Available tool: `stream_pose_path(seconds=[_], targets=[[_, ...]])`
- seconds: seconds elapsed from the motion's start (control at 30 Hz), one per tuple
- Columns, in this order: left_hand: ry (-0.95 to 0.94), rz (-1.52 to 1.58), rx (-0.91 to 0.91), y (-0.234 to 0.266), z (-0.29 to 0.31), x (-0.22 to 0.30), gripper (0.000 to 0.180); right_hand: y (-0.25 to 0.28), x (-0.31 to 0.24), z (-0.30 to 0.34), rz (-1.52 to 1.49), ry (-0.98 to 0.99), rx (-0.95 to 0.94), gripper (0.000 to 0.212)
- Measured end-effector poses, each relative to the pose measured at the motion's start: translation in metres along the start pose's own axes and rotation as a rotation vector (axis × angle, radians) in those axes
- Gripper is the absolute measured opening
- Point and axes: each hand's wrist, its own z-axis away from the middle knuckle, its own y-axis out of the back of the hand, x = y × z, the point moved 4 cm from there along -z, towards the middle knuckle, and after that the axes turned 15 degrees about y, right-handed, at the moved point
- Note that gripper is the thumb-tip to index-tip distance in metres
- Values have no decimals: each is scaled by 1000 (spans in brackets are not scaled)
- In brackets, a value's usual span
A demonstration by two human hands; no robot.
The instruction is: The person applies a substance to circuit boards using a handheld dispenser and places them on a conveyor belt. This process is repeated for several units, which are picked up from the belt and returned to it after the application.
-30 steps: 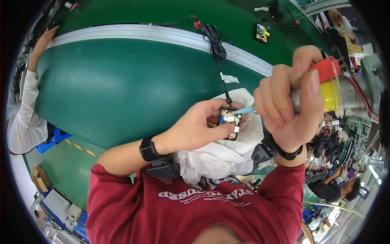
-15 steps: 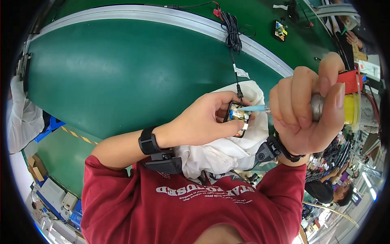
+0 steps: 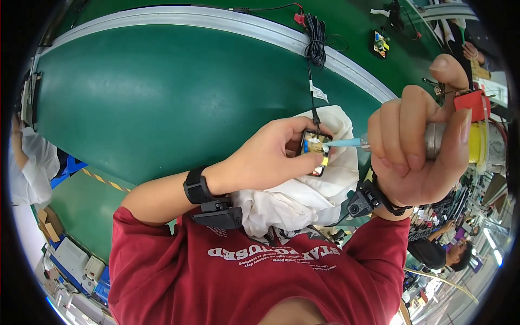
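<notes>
My left hand [image 3: 265, 157] grips a small open power adapter [image 3: 315, 147], a black case with a circuit board showing inside. Its black cord leads away from the top edge to a tied coil. Closed around a glue dispenser [image 3: 346, 142] is my right hand [image 3: 414, 132], with the forefinger raised off the barrel beside the red trigger piece. The dispenser's pale blue tapered nozzle points left, its tip at the board's parts; whether it touches them I cannot tell. A white cloth [image 3: 287, 200] lies bunched beneath my left hand and the adapter.
The coiled black cable [image 3: 315, 46] lies across the curved metal rail [image 3: 216, 20] of the green bench [image 3: 151, 97]. Beyond the rail sits another open adapter [image 3: 381, 44]. Other people work at the far left and right. Crossing the lower left is a striped tape line [image 3: 105, 180].
The adapter in my left hand has shifted slightly up and left, and turned a little. My right hand has moved slightly right; its forefinger is straighter and farther from the thumb.
</notes>
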Motion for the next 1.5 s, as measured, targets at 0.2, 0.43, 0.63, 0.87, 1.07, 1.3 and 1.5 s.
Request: stream_pose_path(seconds=[0.2,0.43,0.63,0.87,1.07,1.3,1.5], targets=[[-30,-2,91,13,-2,5,35,-2,-5,5,-78,-16,-3,28],[-54,61,108,10,-3,5,35,1,-5,12,-97,-47,-76,22],[-82,58,105,10,-3,7,35,1,-4,13,-84,-60,-54,21],[-78,96,94,12,-3,6,35,1,-3,12,-76,-49,-53,22],[-60,78,94,13,-3,5,34,-4,-5,11,-26,-1,17,32],[-2,123,91,9,-4,0,34,-7,-1,15,-73,17,8,34],[-17,164,142,10,-4,-8,31,-18,5,17,-9,-23,-43,25]])
